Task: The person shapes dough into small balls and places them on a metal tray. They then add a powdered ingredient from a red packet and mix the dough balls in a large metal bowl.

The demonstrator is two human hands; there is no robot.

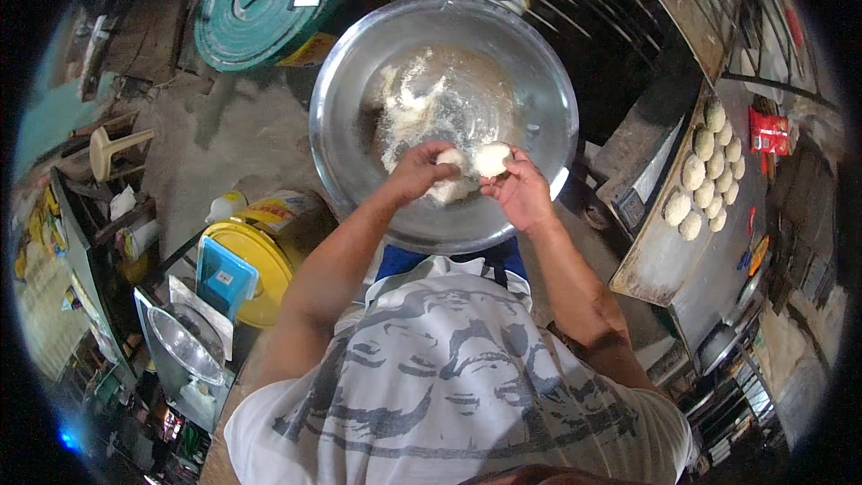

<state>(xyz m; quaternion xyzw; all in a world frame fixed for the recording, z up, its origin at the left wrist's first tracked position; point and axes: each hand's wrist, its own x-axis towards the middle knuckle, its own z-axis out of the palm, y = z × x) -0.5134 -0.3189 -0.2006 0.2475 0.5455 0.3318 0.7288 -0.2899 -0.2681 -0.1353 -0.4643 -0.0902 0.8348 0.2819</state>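
A wide metal basin [337, 63] stands before me, with loose pale crumbs or flour [413, 112] scattered over its bottom. Over its near side, my right hand [523, 193] pinches a smooth, flattened white dough piece [491, 160] between thumb and fingers. Close beside it, my left hand [416, 172] curls its fingers on a pale, crumb-dusted lump [451, 159]; part of that lump is hidden by the fingers. Just below the left fingertips lies a pale heap [449, 190] in the basin, and I cannot tell whether it is crumbs or another piece.
Several crumb-coated oval pieces [705, 166] lie on a board [660, 256] to the right, near a red packet [769, 132]. At the far left stands a green lidded tub [233, 22]. A yellow-lidded bucket [274, 274] is by my left arm, with a blue lid [226, 277] against it.
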